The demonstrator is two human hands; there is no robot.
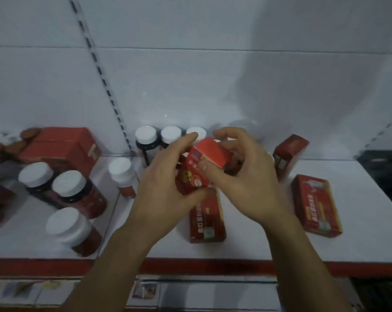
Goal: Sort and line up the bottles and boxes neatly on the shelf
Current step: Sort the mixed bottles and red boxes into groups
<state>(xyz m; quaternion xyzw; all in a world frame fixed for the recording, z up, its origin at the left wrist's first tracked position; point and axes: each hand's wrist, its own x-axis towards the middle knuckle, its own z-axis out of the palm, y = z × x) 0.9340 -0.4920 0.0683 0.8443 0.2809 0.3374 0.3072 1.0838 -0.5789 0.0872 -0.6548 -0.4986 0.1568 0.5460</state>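
Observation:
Both hands hold one small red box [204,163] lifted above the white shelf [359,239]. My left hand [168,188] grips its left side and bottom; my right hand [247,176] curls around its right side with the thumb on the front. Under them a flat red box [207,224] lies on the shelf. Another flat red box [315,206] lies to the right, and a red box [288,154] stands tilted at the back right. White-capped dark bottles [146,140] stand in a row at the back wall, partly hidden by my hands.
On the left shelf section stand several white-capped bottles [66,188], a small white-capped bottle [123,174] and a large red box [64,147]. A slotted upright [105,86] runs up the back wall. The shelf's red front edge [190,267] is near me.

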